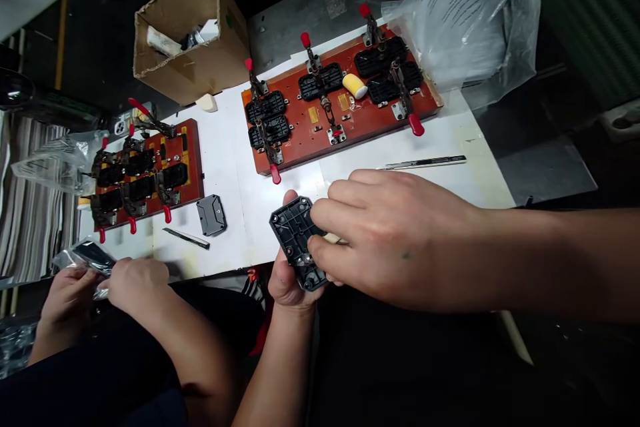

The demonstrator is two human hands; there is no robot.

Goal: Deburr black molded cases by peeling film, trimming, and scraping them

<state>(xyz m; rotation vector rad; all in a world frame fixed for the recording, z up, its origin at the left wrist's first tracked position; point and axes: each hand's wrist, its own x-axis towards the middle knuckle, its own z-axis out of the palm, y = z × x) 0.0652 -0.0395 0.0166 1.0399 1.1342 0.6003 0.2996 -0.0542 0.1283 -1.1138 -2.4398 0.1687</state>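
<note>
My left hand is closed around a black plastic cover, whose ribbed inner side with corner posts faces up. Over its right edge my right hand bends its fingers down. A small pale beige piece shows between thumb and index finger of that hand; most of it is hidden. Beyond the hands stands a red-brown fixture board with black plastic parts under red-tipped toggle clamps. A black utility knife lies just behind my right hand.
At left, another person's hands hold a clear plastic bag. Near them are a second clamp board, a dark grey cover and a knife. A cardboard box, yellow spool and plastic bag sit farther back.
</note>
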